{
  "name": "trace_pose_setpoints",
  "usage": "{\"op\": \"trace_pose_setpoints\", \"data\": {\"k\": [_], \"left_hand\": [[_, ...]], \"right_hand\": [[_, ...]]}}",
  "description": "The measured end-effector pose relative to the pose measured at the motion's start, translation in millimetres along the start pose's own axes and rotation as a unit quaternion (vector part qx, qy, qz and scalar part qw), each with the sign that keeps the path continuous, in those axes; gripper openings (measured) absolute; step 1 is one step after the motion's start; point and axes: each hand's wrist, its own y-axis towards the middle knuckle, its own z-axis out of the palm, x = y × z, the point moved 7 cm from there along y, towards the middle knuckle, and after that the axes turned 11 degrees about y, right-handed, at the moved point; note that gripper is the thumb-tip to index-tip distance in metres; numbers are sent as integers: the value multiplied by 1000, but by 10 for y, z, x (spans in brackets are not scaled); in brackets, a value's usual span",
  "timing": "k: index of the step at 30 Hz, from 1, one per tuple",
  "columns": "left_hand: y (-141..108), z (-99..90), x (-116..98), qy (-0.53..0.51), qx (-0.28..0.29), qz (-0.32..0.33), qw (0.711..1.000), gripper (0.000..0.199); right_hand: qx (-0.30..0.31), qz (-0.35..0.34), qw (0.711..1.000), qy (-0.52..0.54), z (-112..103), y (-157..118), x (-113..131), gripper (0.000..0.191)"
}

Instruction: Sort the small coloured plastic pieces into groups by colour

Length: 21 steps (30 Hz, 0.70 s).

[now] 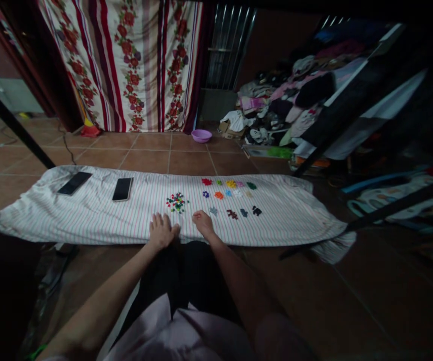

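Observation:
A mixed pile of small coloured pieces (177, 202) lies on a striped cloth (148, 200). My left hand (162, 231) rests flat at the cloth's near edge, just below that pile, fingers spread and holding nothing. To its right, my right hand (203, 222) is closed over the cloth; whatever its fingers may pinch is too small to make out. Near it lie grey pieces (213, 211). Farther right and behind are single-colour groups, among them red (206, 182), orange (219, 195), yellow (231, 184), dark green (251, 185), brown (232, 214) and black (257, 211).
Two phones lie on the cloth's left part, one dark (75, 184) and one light-edged (122, 189). Beyond the cloth, a purple basin (201, 136) stands on the tiled floor before a flowered curtain (137, 65). Heaped clothes (276, 105) are at the back right.

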Motion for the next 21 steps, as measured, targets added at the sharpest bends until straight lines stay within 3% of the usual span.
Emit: {"op": "trace_pose_setpoints", "data": {"k": [4, 11, 15, 21], "left_hand": [[108, 176, 138, 50, 42, -52, 997, 83], [370, 249, -33, 39, -27, -76, 996, 92], [547, 232, -78, 31, -54, -66, 996, 87], [858, 227, -134, 41, -39, -20, 998, 86]], "right_hand": [[13, -2, 1000, 12, 9, -20, 51, 9], [19, 9, 1000, 14, 0, -45, 53, 6], [33, -8, 998, 51, 14, -49, 15, 6], [23, -22, 991, 128, 8, -65, -59, 5]]}}
